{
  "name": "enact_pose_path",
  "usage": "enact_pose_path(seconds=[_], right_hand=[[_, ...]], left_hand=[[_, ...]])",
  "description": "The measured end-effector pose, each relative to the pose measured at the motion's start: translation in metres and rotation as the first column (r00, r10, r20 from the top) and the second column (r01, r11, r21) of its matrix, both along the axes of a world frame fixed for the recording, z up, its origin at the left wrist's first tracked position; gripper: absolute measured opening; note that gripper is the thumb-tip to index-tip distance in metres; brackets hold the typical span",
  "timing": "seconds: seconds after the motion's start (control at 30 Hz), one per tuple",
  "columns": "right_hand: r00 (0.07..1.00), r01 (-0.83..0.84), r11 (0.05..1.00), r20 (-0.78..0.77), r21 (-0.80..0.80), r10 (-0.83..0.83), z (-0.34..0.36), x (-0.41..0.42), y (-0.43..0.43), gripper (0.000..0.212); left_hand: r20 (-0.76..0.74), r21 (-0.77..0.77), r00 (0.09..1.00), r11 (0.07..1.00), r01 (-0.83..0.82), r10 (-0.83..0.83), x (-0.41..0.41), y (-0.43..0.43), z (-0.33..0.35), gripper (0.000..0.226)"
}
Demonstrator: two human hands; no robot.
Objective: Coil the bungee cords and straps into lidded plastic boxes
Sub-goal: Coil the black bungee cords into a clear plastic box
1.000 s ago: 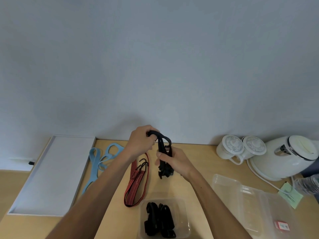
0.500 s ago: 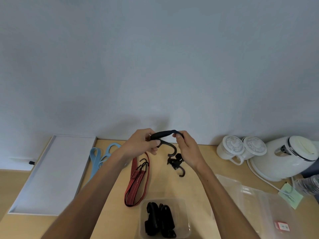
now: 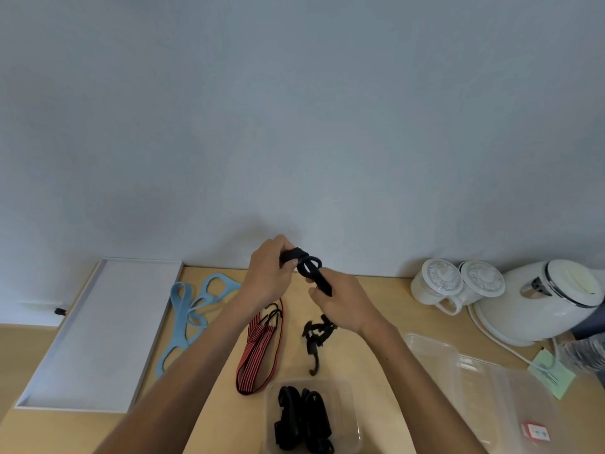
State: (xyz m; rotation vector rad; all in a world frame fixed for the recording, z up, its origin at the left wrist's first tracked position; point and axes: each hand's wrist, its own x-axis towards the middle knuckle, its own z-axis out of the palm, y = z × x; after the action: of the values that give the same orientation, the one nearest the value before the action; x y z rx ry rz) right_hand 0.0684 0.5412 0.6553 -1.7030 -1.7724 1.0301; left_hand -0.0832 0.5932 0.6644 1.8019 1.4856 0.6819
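1. One clear box (image 3: 312, 417) at the tabletop's near edge holds black coiled straps; its bottom is cut off.
2. Above mid-table, the right hand (image 3: 343, 301) pinches the black cord (image 3: 311, 271), whose free length slants down toward it; hooks (image 3: 316, 335) dangle below, partly hidden.
3. Farthest, the left hand (image 3: 268, 276) clenches the cord's coiled end.

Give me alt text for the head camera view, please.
Two bare hands, left hand and right hand, wind a black bungee cord above a wooden table. Below sit a clear plastic box holding black cords, a red-and-black striped bungee cord and a light blue strap.
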Motion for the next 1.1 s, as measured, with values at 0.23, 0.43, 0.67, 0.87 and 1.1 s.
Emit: enact_pose_path(seconds=[0.23, 0.43, 0.67, 0.87, 1.1], right_hand=[[0.947, 0.160, 0.986, -0.286, 0.037, -0.143, 0.007, 0.022, 0.005, 0.017], [0.865, 0.124, 0.990, -0.482, -0.061, -0.138, -0.001, 0.026, -0.001, 0.014], [0.883, 0.113, 0.986, -0.443, -0.120, -0.155, -0.012, 0.001, -0.010, 0.019], [0.965, 0.030, 0.992, -0.255, -0.119, -0.060, -0.005, -0.006, -0.010, 0.010], [0.982, 0.152, 0.978, 0.086, 0.146, -0.166, 0.003, 0.031, 0.010, 0.017]], left_hand=[[0.091, -0.240, 0.957, 0.926, 0.290, -0.276, -0.012, -0.001, 0.021, 0.008], [0.500, -0.340, 0.842, 0.848, 0.407, -0.203, -0.010, -0.002, 0.029, 0.009], [0.684, -0.352, 0.711, 0.927, 0.126, 0.163, 0.009, -0.004, 0.022, 0.007], [0.175, -0.024, 0.971, 0.987, -0.161, 0.163, 0.009, -0.001, 0.011, 0.002], [-0.119, -0.149, 0.974, 0.973, 0.176, -0.194, -0.007, 0.005, 0.012, 0.011]])
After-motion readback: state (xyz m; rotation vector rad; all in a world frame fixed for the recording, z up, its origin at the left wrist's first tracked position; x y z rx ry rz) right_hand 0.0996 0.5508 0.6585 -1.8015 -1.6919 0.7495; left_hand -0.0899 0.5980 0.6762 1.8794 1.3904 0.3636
